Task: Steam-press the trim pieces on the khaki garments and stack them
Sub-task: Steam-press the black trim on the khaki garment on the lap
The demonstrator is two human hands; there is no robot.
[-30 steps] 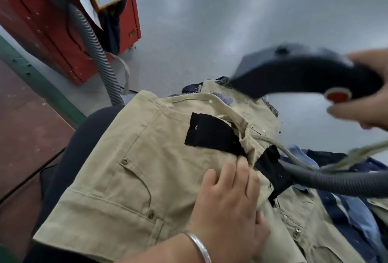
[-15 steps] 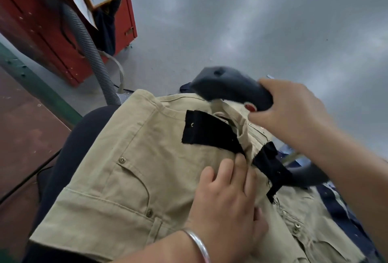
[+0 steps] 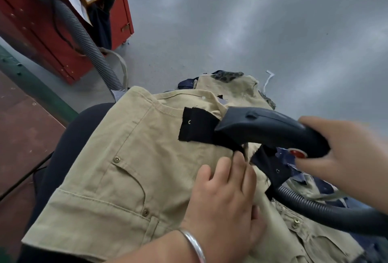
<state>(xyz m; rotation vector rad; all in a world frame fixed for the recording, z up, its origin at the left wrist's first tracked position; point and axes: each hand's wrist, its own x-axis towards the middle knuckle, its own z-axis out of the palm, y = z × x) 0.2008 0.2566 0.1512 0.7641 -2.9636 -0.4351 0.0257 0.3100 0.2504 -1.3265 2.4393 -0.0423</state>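
— Where can we pass around our grip on the steamer (image 3: 270, 131)?

— Above and beyond it lies open grey floor (image 3: 252, 21). Beneath its nose sits the black trim (image 3: 196, 127), touching it.

— And nearer us?

— Our left hand (image 3: 225, 197) presses the khaki garment (image 3: 126, 168) just beside the nose, blocking that side. Under our right hand (image 3: 338, 157) the grey hose (image 3: 327, 210) crosses the pile.

— Far left?

— The red cabinet (image 3: 52, 38), well apart.

Steam iron (image 3: 270, 131) in right hand (image 3: 336, 157), now lowered onto black trim piece (image 3: 198, 127), apparently touching.
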